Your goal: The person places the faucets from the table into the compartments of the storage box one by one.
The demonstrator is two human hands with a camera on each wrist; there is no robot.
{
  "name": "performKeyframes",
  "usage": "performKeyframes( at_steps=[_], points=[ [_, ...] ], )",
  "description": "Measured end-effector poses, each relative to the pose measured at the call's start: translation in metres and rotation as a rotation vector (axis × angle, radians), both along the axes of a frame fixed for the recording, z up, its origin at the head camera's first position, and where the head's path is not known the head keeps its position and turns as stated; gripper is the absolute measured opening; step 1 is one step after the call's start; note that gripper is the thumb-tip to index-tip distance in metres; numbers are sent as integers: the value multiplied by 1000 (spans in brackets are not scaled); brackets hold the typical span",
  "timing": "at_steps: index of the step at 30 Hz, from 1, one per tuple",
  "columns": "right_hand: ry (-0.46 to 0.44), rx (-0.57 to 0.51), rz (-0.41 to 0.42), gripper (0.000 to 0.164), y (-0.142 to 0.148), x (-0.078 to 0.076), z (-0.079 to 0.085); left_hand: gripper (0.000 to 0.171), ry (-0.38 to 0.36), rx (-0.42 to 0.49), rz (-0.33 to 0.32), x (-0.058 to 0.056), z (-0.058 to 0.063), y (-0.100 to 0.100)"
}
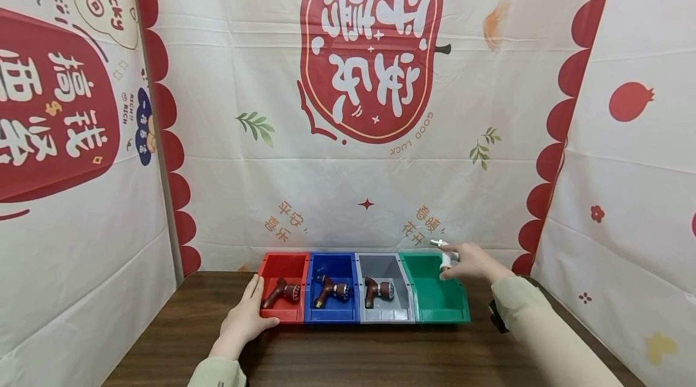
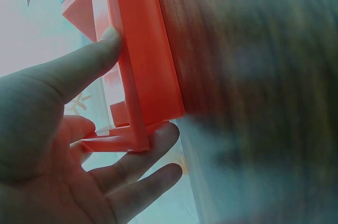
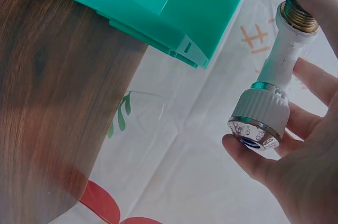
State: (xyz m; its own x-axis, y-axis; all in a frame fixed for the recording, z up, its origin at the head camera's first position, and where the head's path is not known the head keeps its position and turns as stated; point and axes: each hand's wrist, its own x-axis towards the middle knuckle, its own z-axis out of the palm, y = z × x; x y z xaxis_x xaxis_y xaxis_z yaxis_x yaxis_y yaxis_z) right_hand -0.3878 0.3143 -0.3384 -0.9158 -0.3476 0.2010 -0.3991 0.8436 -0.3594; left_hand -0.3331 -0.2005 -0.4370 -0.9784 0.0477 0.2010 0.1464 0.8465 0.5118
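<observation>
My left hand (image 1: 244, 317) holds the front left corner of the red bin (image 1: 285, 316); in the left wrist view the thumb presses the front rim and the fingers reach round the side. My right hand (image 1: 473, 261) holds a white tap (image 3: 280, 71) above the back right of the green bin (image 1: 441, 313). In the right wrist view, my thumb and fingers span the tap between its brass threaded end and its ribbed knob with a chrome end. One brown tap (image 1: 283, 292) lies in the red bin, another brown tap (image 1: 330, 291) in the blue bin (image 1: 331, 315), and a third brown tap (image 1: 379, 291) in the grey bin (image 1: 387, 315).
The bins stand joined in a row at the back of a dark wooden table (image 1: 348, 354). White printed cloth (image 1: 244, 194) hangs behind them and on both sides.
</observation>
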Motion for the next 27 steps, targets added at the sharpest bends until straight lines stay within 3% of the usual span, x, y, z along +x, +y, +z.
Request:
performKeyframes(
  at_steps=[17, 27],
  points=[
    [-36, -2, -28, 77, -8, -2, -2, 102, 9, 5, -4, 2, 0, 0],
    [-29, 17, 0, 79, -11, -2, -4, 102, 9, 5, -4, 2, 1, 0]
  ],
)
